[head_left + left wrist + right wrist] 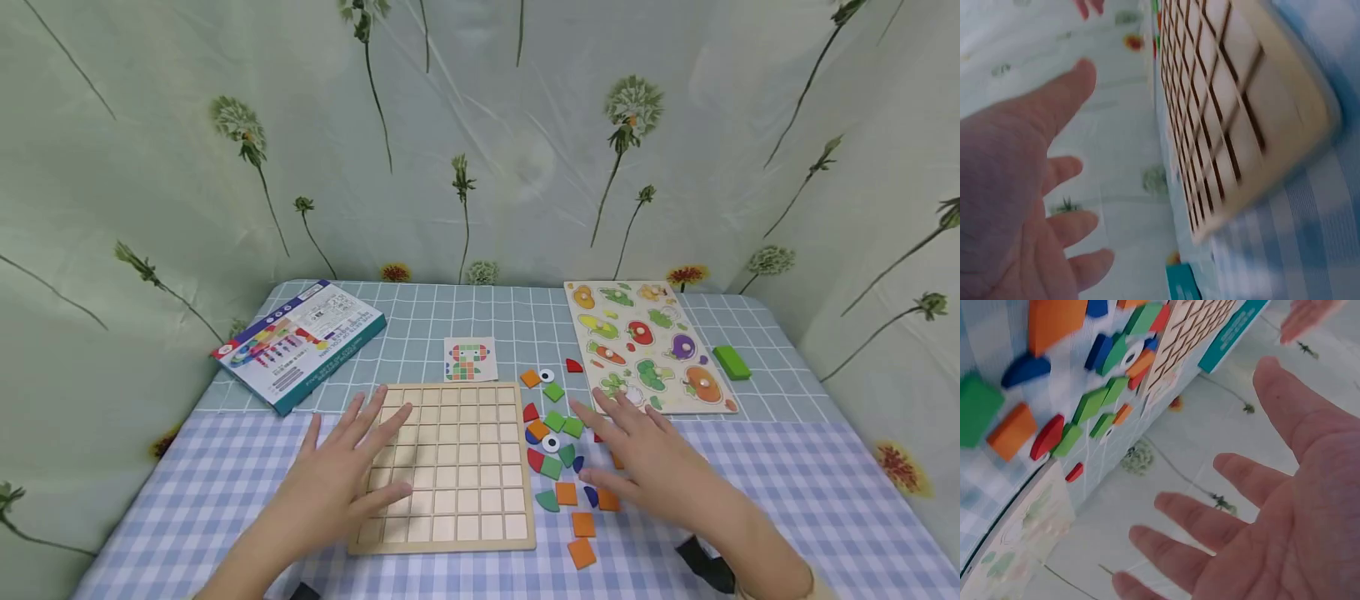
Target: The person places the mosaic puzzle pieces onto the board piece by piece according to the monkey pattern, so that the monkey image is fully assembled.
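Grid board (457,477) partly on gingham cloth (787,479), dandelion-print backdrop (510,125) beyond

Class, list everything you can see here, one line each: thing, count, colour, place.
wooden grid board: one, pale wood, front centre
picture card: one, white with coloured shapes, behind the grid board
square pieces: several, orange and green, right of the grid board, some partly hidden
curved pieces: several, red, green and blue, among the squares
eye discs: two, white and black, among the pieces
vegetable puzzle: one, cream, back right
block: one, green, right of the puzzle
box: one, white and teal, back left
cloths: two, blue-grey grid behind, lilac check in front
curtain: one, pale green with flowers, background
black items: two, black, by the forearms
left hand: one, bare, over the grid board's left side
right hand: one, bare, right of the grid board
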Demonstrator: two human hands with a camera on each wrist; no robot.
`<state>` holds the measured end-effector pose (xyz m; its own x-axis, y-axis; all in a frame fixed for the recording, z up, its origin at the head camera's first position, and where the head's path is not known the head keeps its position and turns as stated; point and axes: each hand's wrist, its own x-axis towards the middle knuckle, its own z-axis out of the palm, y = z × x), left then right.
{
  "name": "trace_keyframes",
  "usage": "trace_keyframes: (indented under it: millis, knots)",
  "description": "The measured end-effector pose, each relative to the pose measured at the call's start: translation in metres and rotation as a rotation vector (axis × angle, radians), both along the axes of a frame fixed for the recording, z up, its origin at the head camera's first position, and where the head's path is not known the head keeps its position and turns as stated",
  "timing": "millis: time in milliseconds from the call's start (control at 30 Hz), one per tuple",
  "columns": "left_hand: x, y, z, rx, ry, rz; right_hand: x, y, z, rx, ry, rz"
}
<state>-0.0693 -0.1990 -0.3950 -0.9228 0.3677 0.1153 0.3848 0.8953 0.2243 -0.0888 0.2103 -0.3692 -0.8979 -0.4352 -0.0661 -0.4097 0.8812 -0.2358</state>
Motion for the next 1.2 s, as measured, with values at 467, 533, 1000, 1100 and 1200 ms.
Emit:
trace_keyframes:
  millis: [467,533,1000,1100,1200]
  knots:
    - [-0.013,-0.051,-0.026,0.192,-0.298,0.032,-0.087,0.007,-0.005,-0.014,-0.024,-0.012]
    - [-0.013,-0.054,-0.029,0.214,-0.339,0.033,-0.099,0.006,-0.009,-0.012,-0.022,-0.007]
    - [-0.015,-0.062,-0.038,0.339,-0.464,0.002,-0.148,-0.001,-0.034,0.096,0.022,0.002]
    - [-0.014,-0.064,-0.04,0.353,-0.467,-0.004,-0.153,-0.003,-0.036,0.084,-0.001,-0.003]
    - [-0.014,-0.064,-0.04,0.359,-0.476,0.004,-0.158,-0.006,-0.036,0.075,-0.022,-0.017]
